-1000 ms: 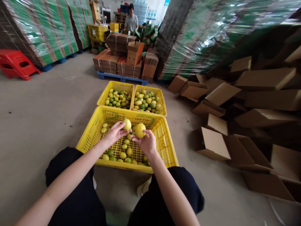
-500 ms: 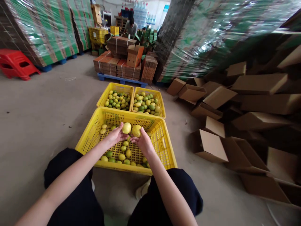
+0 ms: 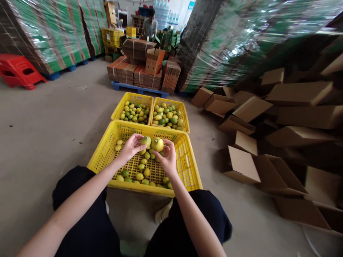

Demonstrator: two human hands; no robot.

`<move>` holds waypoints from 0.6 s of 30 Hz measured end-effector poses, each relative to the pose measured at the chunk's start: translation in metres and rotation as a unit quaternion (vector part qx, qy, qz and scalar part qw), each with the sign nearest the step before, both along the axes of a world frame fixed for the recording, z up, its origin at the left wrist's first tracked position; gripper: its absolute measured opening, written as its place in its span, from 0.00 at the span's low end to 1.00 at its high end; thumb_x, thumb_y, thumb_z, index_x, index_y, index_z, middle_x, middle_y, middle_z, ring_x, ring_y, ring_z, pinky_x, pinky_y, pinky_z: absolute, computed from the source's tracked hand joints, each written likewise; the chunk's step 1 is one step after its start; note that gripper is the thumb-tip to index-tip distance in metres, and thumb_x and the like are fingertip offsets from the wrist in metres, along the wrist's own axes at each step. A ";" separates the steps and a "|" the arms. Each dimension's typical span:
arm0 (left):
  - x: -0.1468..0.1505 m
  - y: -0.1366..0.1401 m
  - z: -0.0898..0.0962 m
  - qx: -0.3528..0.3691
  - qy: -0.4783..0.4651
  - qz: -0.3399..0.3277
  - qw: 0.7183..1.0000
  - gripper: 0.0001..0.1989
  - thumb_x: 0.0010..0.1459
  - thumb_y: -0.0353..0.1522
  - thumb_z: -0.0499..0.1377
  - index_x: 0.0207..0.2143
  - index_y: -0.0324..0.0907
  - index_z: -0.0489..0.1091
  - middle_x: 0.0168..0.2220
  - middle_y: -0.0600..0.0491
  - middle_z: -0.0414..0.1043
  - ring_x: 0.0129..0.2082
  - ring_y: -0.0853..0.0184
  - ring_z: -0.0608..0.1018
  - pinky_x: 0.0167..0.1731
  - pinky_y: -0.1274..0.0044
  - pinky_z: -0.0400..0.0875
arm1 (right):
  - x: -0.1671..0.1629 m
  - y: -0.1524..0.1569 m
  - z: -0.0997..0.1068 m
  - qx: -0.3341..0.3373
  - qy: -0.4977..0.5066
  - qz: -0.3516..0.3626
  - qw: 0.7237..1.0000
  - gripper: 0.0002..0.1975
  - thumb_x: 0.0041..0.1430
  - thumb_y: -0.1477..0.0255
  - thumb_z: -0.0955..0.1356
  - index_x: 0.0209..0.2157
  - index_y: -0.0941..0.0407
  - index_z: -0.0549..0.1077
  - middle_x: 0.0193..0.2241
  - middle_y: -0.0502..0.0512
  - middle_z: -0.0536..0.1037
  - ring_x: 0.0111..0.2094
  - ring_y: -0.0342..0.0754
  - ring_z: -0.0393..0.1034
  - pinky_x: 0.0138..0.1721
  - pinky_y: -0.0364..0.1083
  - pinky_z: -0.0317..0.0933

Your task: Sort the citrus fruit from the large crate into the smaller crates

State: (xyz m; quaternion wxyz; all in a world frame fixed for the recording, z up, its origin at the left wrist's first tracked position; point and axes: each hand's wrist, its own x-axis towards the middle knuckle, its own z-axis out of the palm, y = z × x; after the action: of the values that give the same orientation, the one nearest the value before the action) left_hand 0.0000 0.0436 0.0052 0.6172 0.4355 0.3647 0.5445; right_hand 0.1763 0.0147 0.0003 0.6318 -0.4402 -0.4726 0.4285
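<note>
Side by side above the large yellow crate (image 3: pixel 105 157), each of my hands holds one lemon. My left hand (image 3: pixel 133 146) is closed round a greenish-yellow lemon (image 3: pixel 146 142), thumb below and fingers above. In my right hand (image 3: pixel 168 157) a yellower lemon (image 3: pixel 157 144) is gripped between thumb and fingers, its stem end showing. The two fruits nearly touch; I cannot tell whether they do. Below them, several loose lemons (image 3: pixel 139 176) lie on the crate's perforated floor, yellow and green mixed. Some sit along the near wall, and my hands hide part of the far side.
Behind stand two smaller yellow crates, left (image 3: pixel 117 111) and right (image 3: pixel 185 119), holding lemons. Farther back are flattened cartons (image 3: pixel 125 73) on a blue pallet (image 3: pixel 139 89) and a person (image 3: pixel 150 26). Empty cardboard boxes (image 3: pixel 242 164) pile up at right; a red stool (image 3: pixel 23 71) stands left.
Both hands have turned the lemons, so other sides of them now show. My fingers have moved from beneath the fruits to around their tops and outer sides.
</note>
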 end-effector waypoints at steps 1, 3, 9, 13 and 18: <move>0.000 0.000 0.000 -0.010 -0.014 -0.004 1.000 0.19 0.44 0.29 0.72 0.39 0.41 0.71 0.41 0.52 0.75 0.42 0.67 0.77 0.50 0.72 0.71 | 0.001 0.000 0.002 -0.009 0.017 0.009 1.000 0.27 0.37 0.78 0.78 0.41 0.50 0.73 0.42 0.50 0.76 0.42 0.47 0.72 0.46 0.47 0.67; -0.001 0.001 -0.001 -0.039 -0.051 -0.018 0.998 0.18 0.48 0.30 0.71 0.42 0.41 0.73 0.45 0.50 0.76 0.47 0.64 0.77 0.52 0.71 0.71 | 0.002 0.001 0.005 -0.034 0.057 0.029 0.997 0.27 0.38 0.76 0.78 0.43 0.49 0.72 0.40 0.49 0.77 0.39 0.47 0.73 0.43 0.47 0.68; -0.003 0.006 -0.006 -0.136 -0.138 -0.019 0.981 0.15 0.56 0.27 0.64 0.46 0.40 0.70 0.44 0.48 0.77 0.44 0.62 0.81 0.51 0.65 0.75 | 0.003 0.002 0.009 -0.109 0.133 0.095 0.981 0.20 0.43 0.70 0.77 0.41 0.52 0.74 0.35 0.50 0.81 0.35 0.48 0.75 0.40 0.47 0.69; -0.004 0.009 -0.010 -0.164 -0.142 -0.003 0.976 0.07 0.59 0.25 0.61 0.41 0.38 0.70 0.42 0.46 0.78 0.42 0.62 0.82 0.51 0.65 0.75 | 0.001 0.002 0.010 -0.135 0.169 0.108 0.970 0.19 0.40 0.71 0.77 0.38 0.52 0.77 0.39 0.50 0.81 0.36 0.48 0.74 0.39 0.46 0.70; -0.002 0.009 -0.012 -0.145 -0.098 -0.008 0.985 0.09 0.59 0.32 0.64 0.40 0.36 0.73 0.42 0.44 0.79 0.46 0.59 0.81 0.54 0.64 0.73 | -0.001 0.003 0.005 -0.180 0.197 0.147 0.953 0.18 0.41 0.72 0.75 0.39 0.54 0.79 0.37 0.50 0.82 0.37 0.47 0.75 0.40 0.45 0.69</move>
State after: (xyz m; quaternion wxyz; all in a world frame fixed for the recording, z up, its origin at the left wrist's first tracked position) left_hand -0.0020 0.0525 -0.0071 0.7110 0.2889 0.3739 0.5208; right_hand 0.1758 0.0173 0.0055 0.5527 -0.3792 -0.3137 0.6725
